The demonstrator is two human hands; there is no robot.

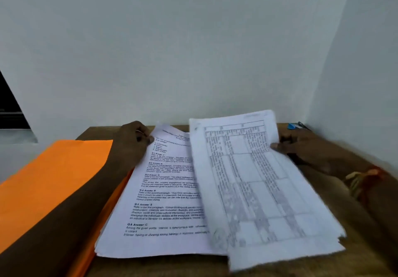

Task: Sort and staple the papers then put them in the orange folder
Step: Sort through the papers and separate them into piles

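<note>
A stack of printed question-and-answer sheets (163, 201) lies on the wooden desk. My left hand (131, 141) pinches its top left corner, which curls up slightly. On top and to the right, a bundle of sheets printed with tables (256, 188) is lifted off the stack at an angle. My right hand (301, 147) grips this bundle at its right edge, thumb on top. The orange folder (51, 182) lies flat at the left, partly under my left forearm and under the stack's left edge. A blue stapler (293, 126) sits at the desk's back right corner, behind my right hand.
The wooden desk (323, 261) stands against a white wall at the back and another on the right. The orange folder overhangs the desk's left side. A dark opening shows at the far left.
</note>
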